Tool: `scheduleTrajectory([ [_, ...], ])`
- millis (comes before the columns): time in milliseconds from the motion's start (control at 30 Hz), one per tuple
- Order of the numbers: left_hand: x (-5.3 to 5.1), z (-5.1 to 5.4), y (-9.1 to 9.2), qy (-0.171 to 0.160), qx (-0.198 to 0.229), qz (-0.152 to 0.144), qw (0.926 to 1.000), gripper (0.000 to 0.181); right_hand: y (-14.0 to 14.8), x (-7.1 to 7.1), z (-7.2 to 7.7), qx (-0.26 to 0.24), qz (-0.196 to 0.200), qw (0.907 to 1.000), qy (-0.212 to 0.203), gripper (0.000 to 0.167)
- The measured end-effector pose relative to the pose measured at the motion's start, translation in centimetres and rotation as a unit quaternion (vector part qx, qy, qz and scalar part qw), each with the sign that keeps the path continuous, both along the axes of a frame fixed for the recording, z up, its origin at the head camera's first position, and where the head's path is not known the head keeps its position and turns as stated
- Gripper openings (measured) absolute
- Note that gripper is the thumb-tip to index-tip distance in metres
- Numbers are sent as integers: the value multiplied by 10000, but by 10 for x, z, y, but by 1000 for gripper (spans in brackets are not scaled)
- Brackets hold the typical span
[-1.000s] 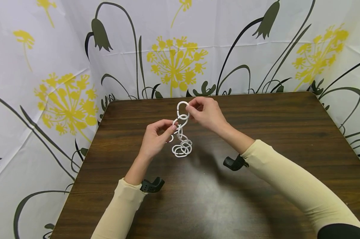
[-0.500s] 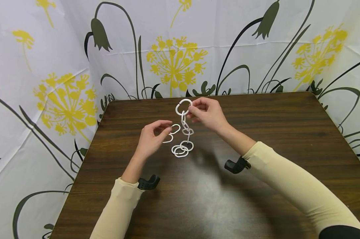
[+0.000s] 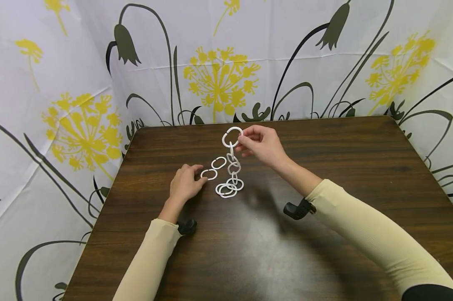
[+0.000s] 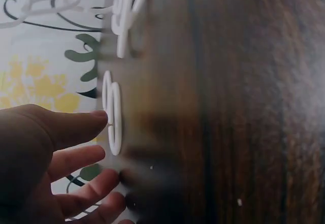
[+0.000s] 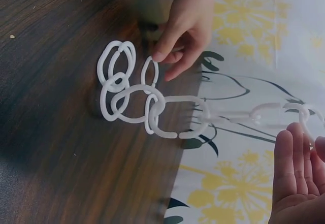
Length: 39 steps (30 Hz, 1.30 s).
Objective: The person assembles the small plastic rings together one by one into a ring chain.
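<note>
Between thumb and fingers, my right hand (image 3: 262, 143) pinches the top ring of a white plastic ring chain (image 3: 232, 137). The chain hangs from it, and its lowest rings lie piled on the table (image 3: 256, 251). My left hand (image 3: 186, 182) is low over the table, its thumb and fingers apart at the near loose white ring (image 3: 209, 174). The left wrist view shows the thumb (image 4: 81, 127) up against that loose ring (image 4: 117, 120); whether it touches is hard to tell. A second loose ring (image 3: 219, 163) lies just beyond, towards the chain.
A white curtain (image 3: 226, 25) with yellow and grey-green plants hangs behind the table's far edge. Dark wrist mounts (image 3: 299, 209) sit at both sleeve cuffs.
My left hand has parted from the chain, set a loose ring on the table and moved left and down to the other loose ring. The right hand still holds the chain up, now straighter.
</note>
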<state>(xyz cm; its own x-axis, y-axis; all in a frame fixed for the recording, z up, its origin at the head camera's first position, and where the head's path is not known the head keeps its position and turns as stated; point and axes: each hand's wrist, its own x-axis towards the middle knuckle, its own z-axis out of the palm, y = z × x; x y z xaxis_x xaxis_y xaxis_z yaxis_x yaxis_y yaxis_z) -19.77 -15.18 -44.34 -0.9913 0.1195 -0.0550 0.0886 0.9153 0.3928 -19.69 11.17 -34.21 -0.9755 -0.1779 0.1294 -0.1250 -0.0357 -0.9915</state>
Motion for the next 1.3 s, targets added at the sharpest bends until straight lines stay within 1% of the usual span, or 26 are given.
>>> scheduleTrajectory([
  [167,1,-4,4,150,-317,-24,9994,47,0,0,-1,4,-5,10000,0,14],
  [333,2,-7,5,374,-442,-69,9983,42,-1,-2,-2,20,38,10000,0,15],
  [400,3,-8,6,528,-592,-168,9967,41,-1,-2,-2,26,31,10000,-4,15],
  [533,4,-8,7,885,-967,-407,9905,37,-1,-2,-2,12,-1,10000,-11,14],
  [633,5,-7,6,996,-1058,-509,9881,34,0,-1,-3,10,7,10000,-7,13],
  [800,4,-4,3,1019,-900,-562,9891,28,0,-2,-3,53,35,10000,29,15],
  [1033,1,-1,-2,1226,-502,-441,9902,19,1,-3,-5,67,18,10000,19,15],
  [1100,2,1,-1,1389,-377,-424,9887,18,1,-4,-5,48,22,10000,6,15],
  [1167,2,6,1,1631,-207,-405,9856,17,2,-4,-6,36,21,10000,4,15],
  [1233,3,13,4,1899,80,-340,9812,18,2,-4,-6,26,15,10000,25,15],
  [1300,3,23,9,2144,483,-229,9753,18,2,-4,-6,21,15,10000,41,15],
])
